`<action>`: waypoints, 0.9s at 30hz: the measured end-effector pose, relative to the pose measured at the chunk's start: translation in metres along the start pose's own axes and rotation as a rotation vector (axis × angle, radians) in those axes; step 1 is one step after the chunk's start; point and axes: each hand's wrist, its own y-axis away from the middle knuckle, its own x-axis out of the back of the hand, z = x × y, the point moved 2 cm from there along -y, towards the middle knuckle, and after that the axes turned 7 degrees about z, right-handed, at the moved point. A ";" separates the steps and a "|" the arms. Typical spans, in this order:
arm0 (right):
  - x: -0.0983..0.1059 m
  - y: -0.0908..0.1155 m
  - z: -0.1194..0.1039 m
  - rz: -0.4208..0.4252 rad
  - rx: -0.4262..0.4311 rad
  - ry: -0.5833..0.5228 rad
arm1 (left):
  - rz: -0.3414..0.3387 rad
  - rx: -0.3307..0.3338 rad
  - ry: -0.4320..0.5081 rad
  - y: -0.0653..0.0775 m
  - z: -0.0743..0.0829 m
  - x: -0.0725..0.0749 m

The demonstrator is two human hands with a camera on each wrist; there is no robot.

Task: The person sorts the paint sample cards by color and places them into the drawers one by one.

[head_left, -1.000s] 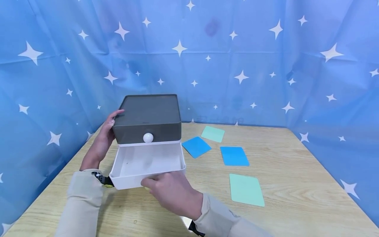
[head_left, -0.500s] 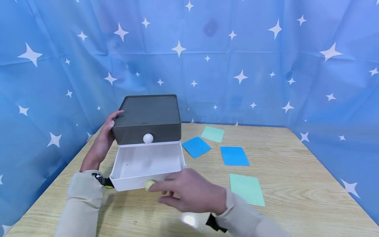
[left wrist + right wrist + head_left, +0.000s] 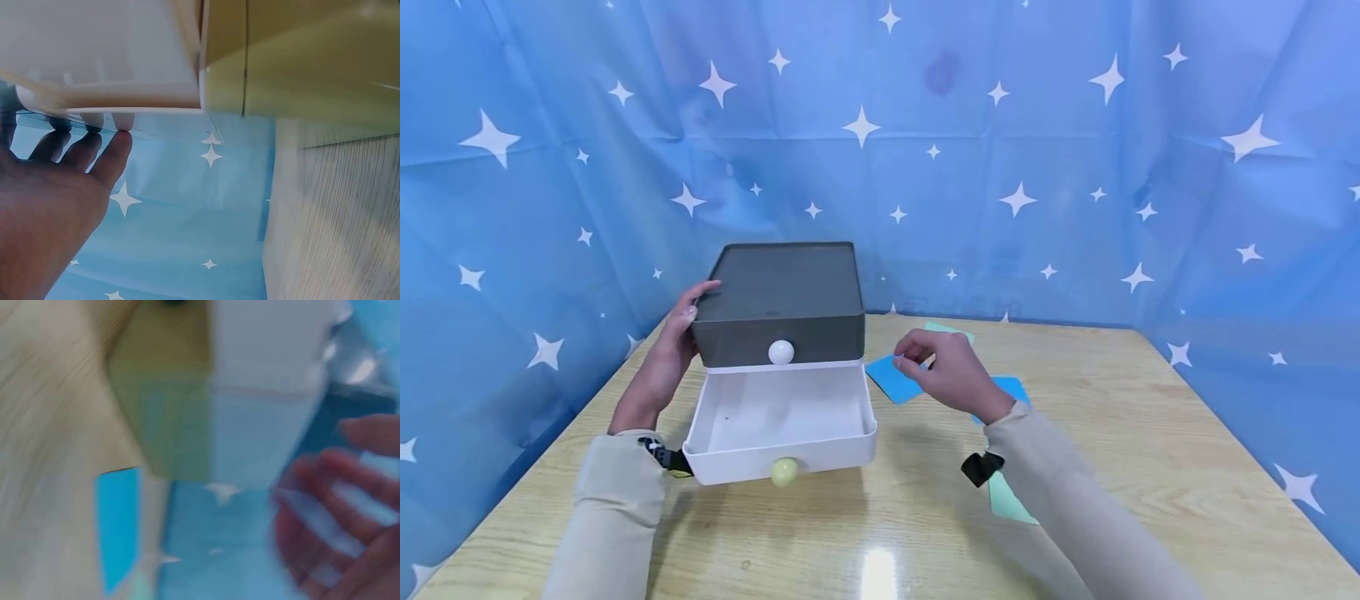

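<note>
A two-tier drawer box (image 3: 778, 283) with a dark grey top stands left of centre in the head view. Its lower white drawer (image 3: 730, 467) is pulled out, with a pale yellow-green knob (image 3: 785, 472) on its front. A white knob (image 3: 781, 352) marks the upper drawer, which is closed. My left hand (image 3: 658, 367) rests against the box's left side; in the left wrist view its extended fingertips (image 3: 123, 125) touch the wall. To the right, my right hand (image 3: 951, 371) hovers near a blue card (image 3: 891, 382), fingers loosely bent and holding nothing. The right wrist view is blurred.
A second blue card (image 3: 1015, 388) lies partly behind my right wrist. One light green card (image 3: 951, 330) lies farther back, another (image 3: 1009, 502) nearer, partly covered by my sleeve. A blue star-patterned curtain (image 3: 940, 167) surrounds the wooden table (image 3: 1157, 450).
My right hand has let go of the lower drawer's knob and moved right and away, up towards the blue cards. The left hand keeps its place on the box; the drawer stays out.
</note>
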 end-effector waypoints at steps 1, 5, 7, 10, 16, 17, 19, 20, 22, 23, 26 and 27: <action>-0.007 -0.003 0.010 -0.043 -0.057 0.064 | 0.000 0.002 0.000 0.000 0.000 0.000; -0.033 -0.012 0.043 -0.205 -0.268 0.273 | 0.007 -0.001 0.001 0.001 -0.001 -0.003; -0.045 -0.015 0.054 -0.231 -0.343 0.351 | 0.005 -0.006 -0.001 0.001 -0.001 -0.004; -0.057 -0.018 0.066 -0.223 -0.450 0.424 | 0.000 -0.007 -0.005 0.000 -0.002 -0.006; -0.070 -0.020 0.076 -0.225 -0.575 0.472 | 0.002 -0.008 0.004 -0.002 -0.001 -0.007; -0.071 -0.020 0.076 -0.228 -0.571 0.476 | 0.003 -0.008 0.002 -0.003 -0.001 -0.007; -0.072 -0.022 0.075 -0.233 -0.546 0.478 | 0.004 -0.003 -0.005 -0.002 -0.001 -0.006; -0.073 -0.022 0.075 -0.238 -0.532 0.480 | 0.005 -0.002 -0.009 -0.002 -0.002 -0.005; -0.074 -0.024 0.073 -0.243 -0.514 0.480 | 0.009 0.003 -0.013 -0.001 -0.002 -0.004; -0.075 -0.024 0.072 -0.245 -0.513 0.480 | 0.009 0.004 -0.014 -0.001 -0.002 -0.003; -0.076 -0.025 0.069 -0.238 -0.526 0.492 | 0.012 0.006 -0.014 0.000 -0.003 -0.002; -0.076 -0.026 0.068 -0.232 -0.532 0.495 | 0.013 0.006 -0.014 0.000 -0.003 -0.001</action>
